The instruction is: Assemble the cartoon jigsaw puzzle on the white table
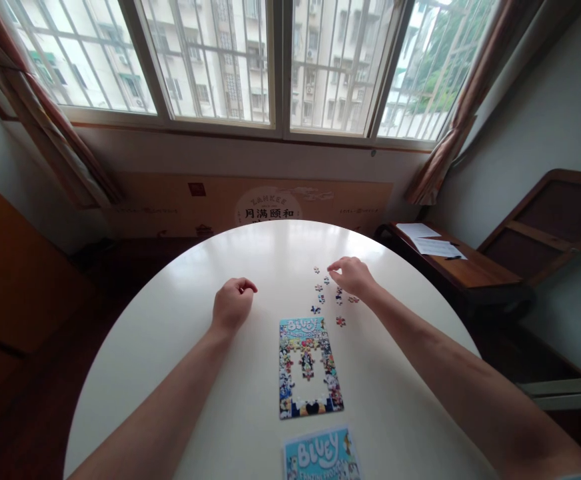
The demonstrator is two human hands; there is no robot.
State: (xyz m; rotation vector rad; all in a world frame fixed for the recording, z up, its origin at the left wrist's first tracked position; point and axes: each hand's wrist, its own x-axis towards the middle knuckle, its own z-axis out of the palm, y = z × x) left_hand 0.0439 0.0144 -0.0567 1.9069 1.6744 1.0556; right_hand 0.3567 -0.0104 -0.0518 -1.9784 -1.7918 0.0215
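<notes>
A partly filled jigsaw puzzle (284,381) with a blue "BLUEY" top strip lies on the white round table (170,333). Its border is in place, a small joined cluster (307,364) sits inside, and pale backing shows around that. Loose jigsaw pieces (319,288) are scattered beyond its upper edge. Among them, my right hand (354,276) reaches in from the right, thumb and fingertips brought together low over the tabletop. Whatever may be between those fingertips is too small to make out. My left hand (233,304) rests on the table left of the pieces, its fingers curled in.
Nearest to me lies a matching "BLUEY" picture sheet (320,453), cut off by the bottom of the view. A wooden side table (490,268) with papers (440,248) stands at the right. Barred windows (220,63) and a long printed box (340,200) are beyond the table.
</notes>
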